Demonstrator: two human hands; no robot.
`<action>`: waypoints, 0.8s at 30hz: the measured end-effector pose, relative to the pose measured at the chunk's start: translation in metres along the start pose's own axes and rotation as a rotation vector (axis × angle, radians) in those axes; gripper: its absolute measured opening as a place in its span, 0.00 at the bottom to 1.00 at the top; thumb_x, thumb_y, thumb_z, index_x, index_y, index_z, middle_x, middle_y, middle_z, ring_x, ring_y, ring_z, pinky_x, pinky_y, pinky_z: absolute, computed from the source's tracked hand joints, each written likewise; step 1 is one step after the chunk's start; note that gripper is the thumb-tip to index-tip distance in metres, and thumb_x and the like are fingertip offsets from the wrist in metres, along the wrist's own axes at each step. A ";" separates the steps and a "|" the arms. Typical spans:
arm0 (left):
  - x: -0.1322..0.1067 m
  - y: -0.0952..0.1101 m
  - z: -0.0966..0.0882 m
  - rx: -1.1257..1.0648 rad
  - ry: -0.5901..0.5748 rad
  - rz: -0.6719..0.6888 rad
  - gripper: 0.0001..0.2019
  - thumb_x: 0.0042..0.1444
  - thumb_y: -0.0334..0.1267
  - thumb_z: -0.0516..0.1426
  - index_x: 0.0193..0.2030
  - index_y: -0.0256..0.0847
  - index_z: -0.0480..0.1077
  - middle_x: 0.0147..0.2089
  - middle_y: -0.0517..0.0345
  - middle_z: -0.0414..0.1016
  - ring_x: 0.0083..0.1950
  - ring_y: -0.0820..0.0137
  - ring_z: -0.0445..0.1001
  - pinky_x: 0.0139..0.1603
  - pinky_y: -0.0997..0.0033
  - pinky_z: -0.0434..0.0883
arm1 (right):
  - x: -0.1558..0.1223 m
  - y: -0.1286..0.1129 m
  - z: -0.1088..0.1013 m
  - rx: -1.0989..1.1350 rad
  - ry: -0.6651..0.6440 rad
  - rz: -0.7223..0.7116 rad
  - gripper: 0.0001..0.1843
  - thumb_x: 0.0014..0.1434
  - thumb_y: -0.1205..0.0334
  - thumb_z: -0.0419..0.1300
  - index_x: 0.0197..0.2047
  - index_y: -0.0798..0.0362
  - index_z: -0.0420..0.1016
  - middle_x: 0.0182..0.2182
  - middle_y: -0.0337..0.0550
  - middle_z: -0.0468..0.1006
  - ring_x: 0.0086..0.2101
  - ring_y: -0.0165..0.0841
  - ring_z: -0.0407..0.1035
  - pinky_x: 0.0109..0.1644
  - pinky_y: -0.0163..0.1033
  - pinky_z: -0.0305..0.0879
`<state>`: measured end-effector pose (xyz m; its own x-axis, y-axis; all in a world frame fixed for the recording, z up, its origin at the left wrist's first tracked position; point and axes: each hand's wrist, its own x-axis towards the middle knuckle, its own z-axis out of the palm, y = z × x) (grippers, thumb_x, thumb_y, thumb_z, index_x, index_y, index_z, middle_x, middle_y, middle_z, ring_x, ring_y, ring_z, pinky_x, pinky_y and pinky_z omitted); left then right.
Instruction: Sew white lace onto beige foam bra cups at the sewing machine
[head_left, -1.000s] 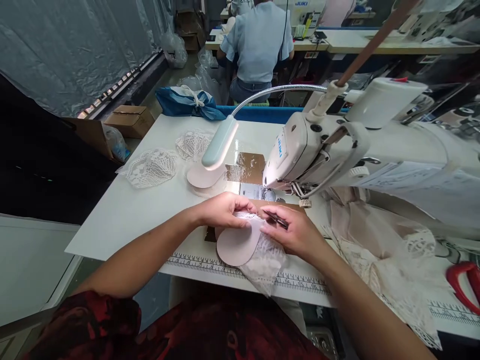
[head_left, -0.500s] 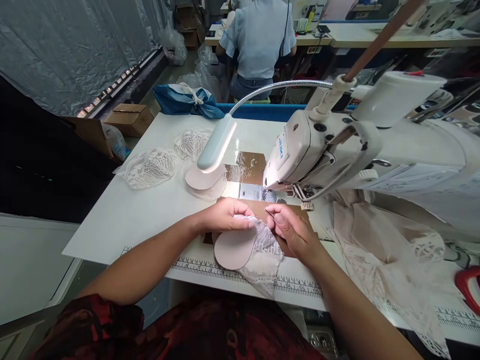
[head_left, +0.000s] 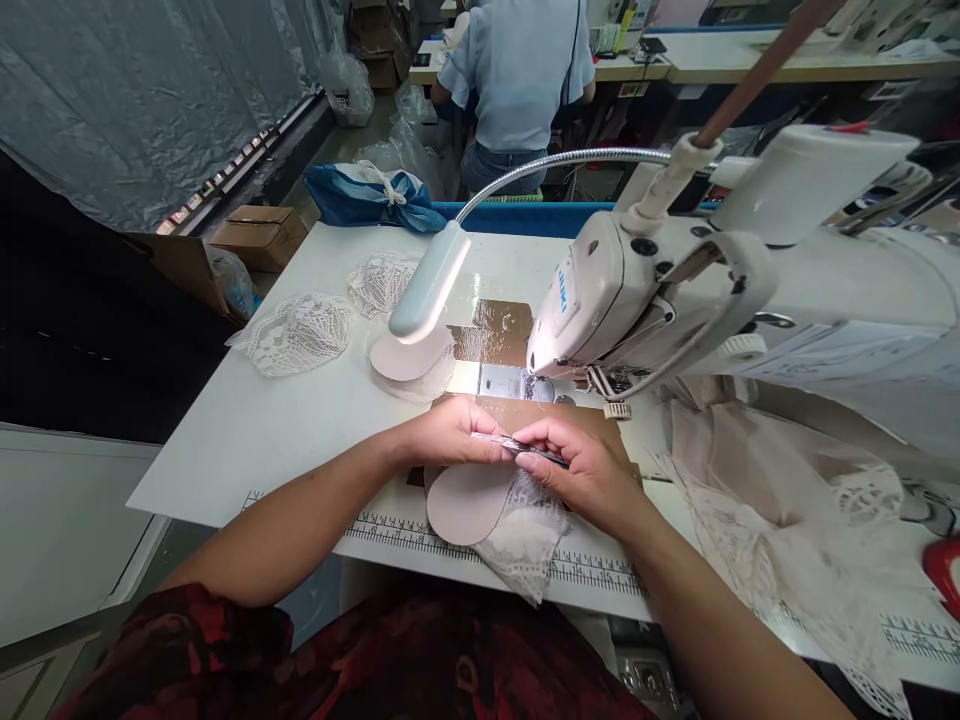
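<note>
My left fingers point(head_left: 486, 450) pinch the lace point(head_left: 534, 492), my right fingers point(head_left: 546, 432) grip a small dark tool point(head_left: 553, 458) at its edge, with the sewing machine point(head_left: 821, 275) at two o'clock.

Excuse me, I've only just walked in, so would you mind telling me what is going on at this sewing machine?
A person's left hand pinches the upper edge of a lace piece that has a pale rounded pad against it. The right hand holds a small dark tool at that edge. The work lies in front of the sewing machine, not under its needle. More lace and another pale pad lie farther back on the white table.
</note>
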<state>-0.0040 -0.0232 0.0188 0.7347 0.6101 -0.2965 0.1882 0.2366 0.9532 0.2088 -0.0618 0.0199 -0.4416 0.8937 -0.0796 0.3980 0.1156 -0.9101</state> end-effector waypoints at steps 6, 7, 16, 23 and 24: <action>-0.002 0.003 0.001 0.038 -0.024 -0.001 0.21 0.52 0.49 0.62 0.20 0.33 0.64 0.21 0.66 0.52 0.24 0.80 0.49 0.22 0.77 0.47 | -0.001 -0.003 0.002 -0.078 0.049 -0.003 0.09 0.61 0.55 0.57 0.37 0.49 0.76 0.33 0.38 0.78 0.34 0.32 0.70 0.38 0.37 0.64; -0.002 0.002 0.002 0.039 -0.021 0.001 0.21 0.52 0.49 0.62 0.21 0.33 0.64 0.21 0.66 0.52 0.24 0.80 0.50 0.22 0.77 0.47 | -0.001 -0.003 0.002 -0.082 0.061 0.001 0.10 0.61 0.54 0.57 0.36 0.49 0.76 0.32 0.39 0.78 0.33 0.32 0.70 0.38 0.37 0.64; -0.003 0.004 -0.006 0.109 -0.030 0.053 0.14 0.55 0.43 0.60 0.43 0.34 0.74 0.35 0.55 0.72 0.35 0.73 0.68 0.35 0.74 0.65 | 0.007 0.002 0.008 0.032 -0.021 0.112 0.17 0.55 0.52 0.61 0.46 0.50 0.74 0.33 0.40 0.77 0.35 0.35 0.71 0.38 0.40 0.67; -0.055 0.030 -0.037 0.372 0.257 -0.077 0.18 0.51 0.47 0.63 0.45 0.38 0.74 0.40 0.53 0.74 0.40 0.69 0.71 0.40 0.71 0.67 | -0.003 0.007 -0.005 0.071 0.026 0.053 0.12 0.59 0.52 0.57 0.36 0.52 0.73 0.31 0.40 0.74 0.31 0.32 0.67 0.33 0.36 0.62; -0.059 0.028 -0.038 0.347 0.235 -0.136 0.19 0.50 0.48 0.64 0.44 0.38 0.74 0.39 0.54 0.74 0.39 0.70 0.71 0.39 0.71 0.67 | -0.004 0.008 -0.005 0.096 0.018 0.036 0.12 0.59 0.52 0.57 0.36 0.52 0.72 0.30 0.40 0.73 0.31 0.32 0.66 0.33 0.36 0.61</action>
<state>-0.0669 -0.0240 0.0610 0.5276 0.7557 -0.3880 0.5104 0.0832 0.8559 0.2182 -0.0625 0.0151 -0.4137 0.9042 -0.1064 0.3337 0.0419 -0.9418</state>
